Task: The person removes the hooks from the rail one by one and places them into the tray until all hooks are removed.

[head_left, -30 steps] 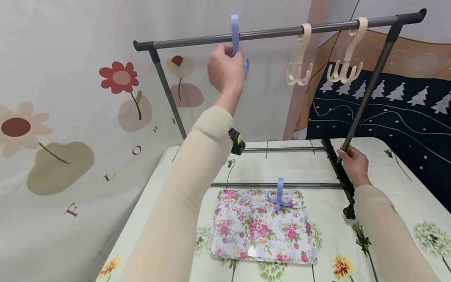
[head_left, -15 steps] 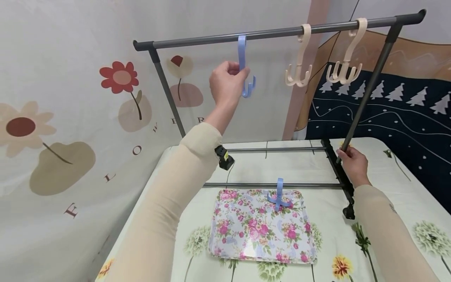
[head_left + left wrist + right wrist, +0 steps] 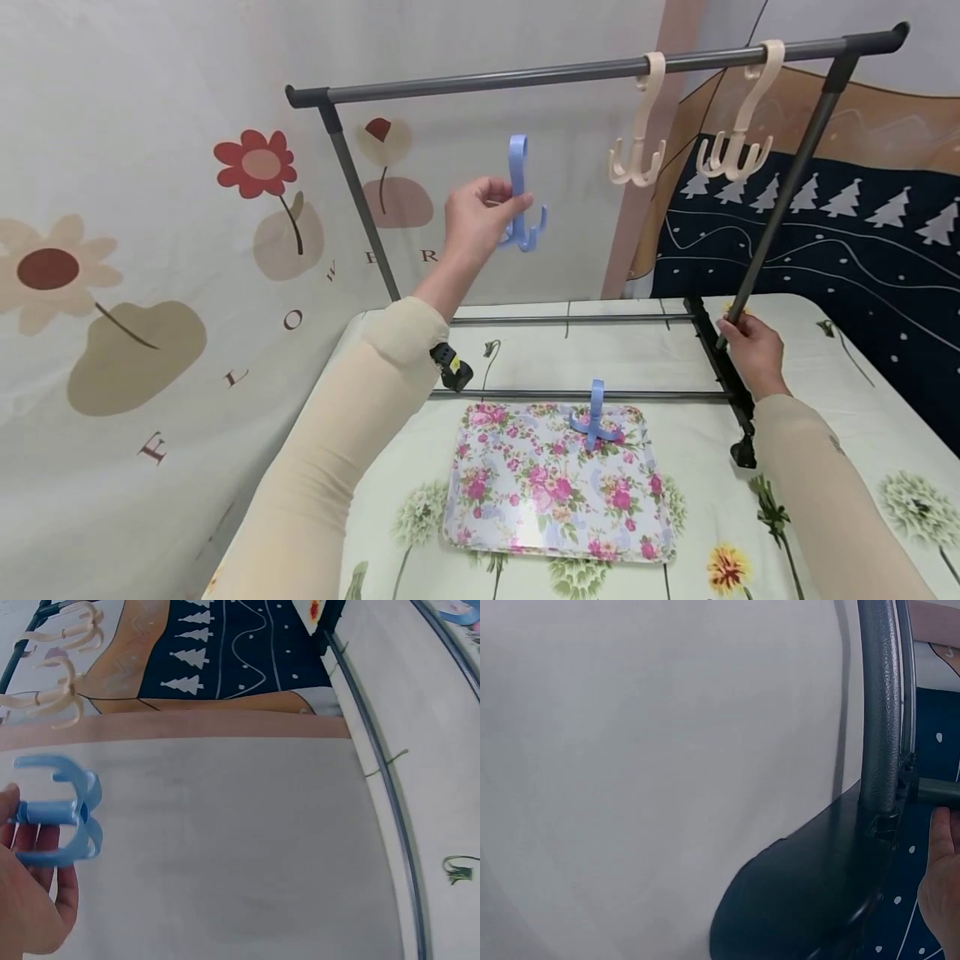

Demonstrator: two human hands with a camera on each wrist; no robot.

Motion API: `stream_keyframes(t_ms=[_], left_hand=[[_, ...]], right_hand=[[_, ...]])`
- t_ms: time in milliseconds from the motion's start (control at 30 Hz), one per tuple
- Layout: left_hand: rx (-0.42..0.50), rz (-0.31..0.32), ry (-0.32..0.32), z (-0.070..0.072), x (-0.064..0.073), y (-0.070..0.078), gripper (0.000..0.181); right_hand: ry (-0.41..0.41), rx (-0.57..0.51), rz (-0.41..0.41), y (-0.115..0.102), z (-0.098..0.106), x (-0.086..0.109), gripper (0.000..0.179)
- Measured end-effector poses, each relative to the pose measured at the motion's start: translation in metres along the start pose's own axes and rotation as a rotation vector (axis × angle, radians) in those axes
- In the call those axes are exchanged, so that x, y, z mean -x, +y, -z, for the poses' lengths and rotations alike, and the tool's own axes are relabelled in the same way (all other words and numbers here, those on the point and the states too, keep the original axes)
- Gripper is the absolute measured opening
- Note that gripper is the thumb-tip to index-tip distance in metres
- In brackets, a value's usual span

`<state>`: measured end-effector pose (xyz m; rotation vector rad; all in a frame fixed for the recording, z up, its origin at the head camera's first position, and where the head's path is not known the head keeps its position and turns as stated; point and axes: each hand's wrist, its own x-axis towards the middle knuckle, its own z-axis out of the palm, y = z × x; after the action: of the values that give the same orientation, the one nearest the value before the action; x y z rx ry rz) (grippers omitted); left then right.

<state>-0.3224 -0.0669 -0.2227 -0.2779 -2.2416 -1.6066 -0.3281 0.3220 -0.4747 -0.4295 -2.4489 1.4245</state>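
Observation:
My left hand pinches a blue multi-prong hook by its stem, below the rack's top rail and apart from it. In the left wrist view the prongs of the blue hook point back toward the fingers. Low on the rack's right upright, my right hand grips the pole near the black foot bar. Two cream hooks, one nearer the middle and one further right, hang from the top rail. A second blue hook lies on the floral tray.
The floral tray lies on the patterned tablecloth in front of the rack. Two lower crossbars run across the rack's base, the nearer crossbar just behind the tray. A flower-printed curtain stands at the left, and a dark tree-printed cloth behind at right.
The left hand has lowered the blue hook off the top rail, down and slightly right. My right hand stays on the upright, and the cream hooks hang where they were.

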Motion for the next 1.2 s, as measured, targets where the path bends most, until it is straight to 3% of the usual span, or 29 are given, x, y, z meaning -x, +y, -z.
stream_keyframes(t_ms=[300, 567, 1200], left_hand=[[0.000, 0.043, -0.143, 0.009, 0.014, -0.028, 0.019], [0.001, 0.069, -0.233, 0.013, 0.027, -0.049, 0.019], [0.005, 0.116, -0.327, 0.012, 0.059, -0.095, 0.016]], right_hand=[[-0.007, -0.004, -0.006, 0.000, 0.001, 0.002, 0.054], [0.001, 0.018, -0.026, 0.000, -0.001, 0.001, 0.053], [-0.008, 0.023, -0.020, -0.001, -0.001, 0.001, 0.056]])
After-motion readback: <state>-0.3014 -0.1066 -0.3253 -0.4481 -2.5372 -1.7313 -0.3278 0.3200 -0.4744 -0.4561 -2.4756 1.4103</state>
